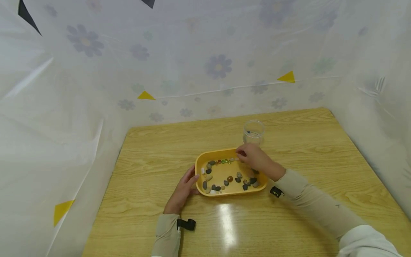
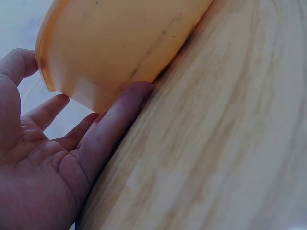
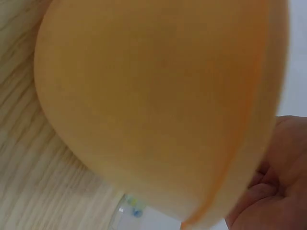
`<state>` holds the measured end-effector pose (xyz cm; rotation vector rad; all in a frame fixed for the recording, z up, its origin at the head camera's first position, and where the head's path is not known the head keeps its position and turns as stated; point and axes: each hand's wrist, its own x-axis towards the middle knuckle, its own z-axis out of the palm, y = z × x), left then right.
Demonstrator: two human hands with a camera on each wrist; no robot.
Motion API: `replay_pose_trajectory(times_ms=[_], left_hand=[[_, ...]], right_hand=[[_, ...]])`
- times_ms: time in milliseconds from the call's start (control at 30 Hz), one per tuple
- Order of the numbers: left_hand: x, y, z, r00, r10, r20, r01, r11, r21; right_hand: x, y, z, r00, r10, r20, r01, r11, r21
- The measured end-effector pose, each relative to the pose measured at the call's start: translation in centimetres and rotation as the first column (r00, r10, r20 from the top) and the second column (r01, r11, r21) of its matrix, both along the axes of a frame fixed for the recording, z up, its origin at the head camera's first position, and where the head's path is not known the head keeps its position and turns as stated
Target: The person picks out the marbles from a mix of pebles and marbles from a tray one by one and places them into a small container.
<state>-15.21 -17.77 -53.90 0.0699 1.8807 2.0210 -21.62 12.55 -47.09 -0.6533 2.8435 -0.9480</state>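
A yellow tray (image 1: 231, 193) with rounded corners stands on the table, pebbles and glass beads laid along its edges. My left hand (image 1: 184, 187) holds its left end; in the left wrist view the thumb is at the rim and the other fingers lie against the outer wall. Over the far right side, my right hand (image 1: 257, 157) reaches in with curled fingers, its fingertips close above a pale pebble (image 1: 237, 159). Whether they pinch anything is hidden. Red and green beads (image 1: 223, 161) form a row left of it. A brown stone (image 1: 229, 178) lies mid-tray.
Behind the tray stands a clear round container (image 1: 254, 131) with a few small beads in it, close to my right hand. The wooden table (image 1: 154, 157) is bordered by pale flowered sheeting (image 1: 192, 64) at the back and sides.
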Motion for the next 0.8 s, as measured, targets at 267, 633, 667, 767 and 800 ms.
replay_pose_trajectory(times_ms=[267,633,667,767,800], left_hand=[[0.0,-0.1,0.0,1.000,-0.008,-0.002,0.008,1.000,0.006],[-0.2,-0.2,0.0,0.999,-0.027,0.023,0.026,0.999,0.021],[-0.1,-0.2,0.0,0.999,-0.025,0.025,0.025,0.999,0.020],[-0.1,-0.2,0.0,1.000,-0.019,0.019,0.019,1.000,0.012],[0.0,-0.2,0.0,1.000,-0.019,0.012,0.019,1.000,0.010]], right_hand=[[0.4,-1.3,-1.1,1.000,0.020,0.020,-0.021,0.998,0.054],[0.7,-2.9,-2.2,0.997,0.078,0.019,-0.079,0.993,0.087],[0.7,-3.0,-2.2,0.997,0.082,0.010,-0.083,0.993,0.085],[0.6,-3.2,-2.3,0.996,0.089,-0.012,-0.087,0.992,0.092],[0.6,-3.3,-2.3,0.996,0.084,-0.013,-0.083,0.992,0.094]])
